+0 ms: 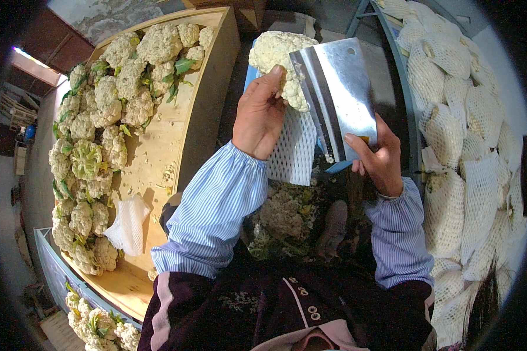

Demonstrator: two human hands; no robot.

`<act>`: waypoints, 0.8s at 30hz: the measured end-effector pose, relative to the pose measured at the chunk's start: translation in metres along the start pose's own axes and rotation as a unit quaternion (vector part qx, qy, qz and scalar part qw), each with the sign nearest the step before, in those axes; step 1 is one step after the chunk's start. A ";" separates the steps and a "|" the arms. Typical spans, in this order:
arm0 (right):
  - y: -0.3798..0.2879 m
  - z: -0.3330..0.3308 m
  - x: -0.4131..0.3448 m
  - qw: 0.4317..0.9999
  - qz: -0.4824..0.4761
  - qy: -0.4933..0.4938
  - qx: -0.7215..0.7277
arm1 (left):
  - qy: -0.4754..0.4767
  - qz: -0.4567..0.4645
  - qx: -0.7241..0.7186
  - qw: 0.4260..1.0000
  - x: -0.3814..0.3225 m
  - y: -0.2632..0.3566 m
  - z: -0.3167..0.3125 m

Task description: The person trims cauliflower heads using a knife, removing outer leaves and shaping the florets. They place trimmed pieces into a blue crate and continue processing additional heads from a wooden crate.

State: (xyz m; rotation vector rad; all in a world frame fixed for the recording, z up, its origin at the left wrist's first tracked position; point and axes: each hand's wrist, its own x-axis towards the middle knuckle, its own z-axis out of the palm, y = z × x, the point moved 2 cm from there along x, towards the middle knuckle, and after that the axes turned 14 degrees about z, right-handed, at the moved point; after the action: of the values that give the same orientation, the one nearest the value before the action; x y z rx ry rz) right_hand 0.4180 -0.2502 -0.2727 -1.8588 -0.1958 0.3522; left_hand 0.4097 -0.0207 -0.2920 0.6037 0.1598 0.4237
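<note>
My left hand (261, 112) grips a trimmed cauliflower head (279, 48) near the top middle, thumb pressed on its near side. In my right hand (380, 153) is a wide metal cleaver (347, 87), its blade raised broadside and its left edge against or just in front of the cauliflower's right side. Whether that edge touches cannot be made out. Below the cauliflower lies a white foam mesh sleeve (292, 149), on top of something blue that is mostly hidden. The cleaver covers part of the cauliflower and its handle is wrapped by my fingers.
At left, a wooden-sided table (162, 136) bears many leafy cauliflowers (107, 101) and a loose foam net (129, 223). Net-wrapped cauliflowers (443, 210) are piled in a metal-framed crate at right. Cauliflower trimmings (285, 215) lie low between my arms, beside a shoe (333, 228).
</note>
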 end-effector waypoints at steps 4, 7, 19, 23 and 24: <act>0.007 -0.005 -0.002 1.000 0.004 0.009 -0.020 | -0.025 0.017 -0.012 0.999 0.004 -0.004 -0.006; 0.007 -0.007 -0.003 1.000 0.018 0.005 -0.024 | -0.034 0.026 -0.010 0.999 0.006 -0.007 -0.008; 0.010 -0.009 -0.008 0.996 -0.005 0.032 -0.077 | -0.016 0.050 -0.010 0.999 0.006 -0.013 -0.006; 0.004 -0.010 -0.011 0.997 0.029 0.013 -0.075 | -0.005 0.054 -0.007 0.998 0.003 -0.013 -0.003; 0.002 -0.010 -0.012 0.997 0.036 0.000 -0.065 | -0.005 0.055 -0.006 0.998 0.003 -0.013 -0.003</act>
State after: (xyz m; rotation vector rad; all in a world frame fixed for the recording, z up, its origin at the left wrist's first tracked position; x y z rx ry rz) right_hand 0.4100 -0.2633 -0.2706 -1.9987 -0.1547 0.3977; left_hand 0.4157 -0.0277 -0.3019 0.6043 0.1143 0.5281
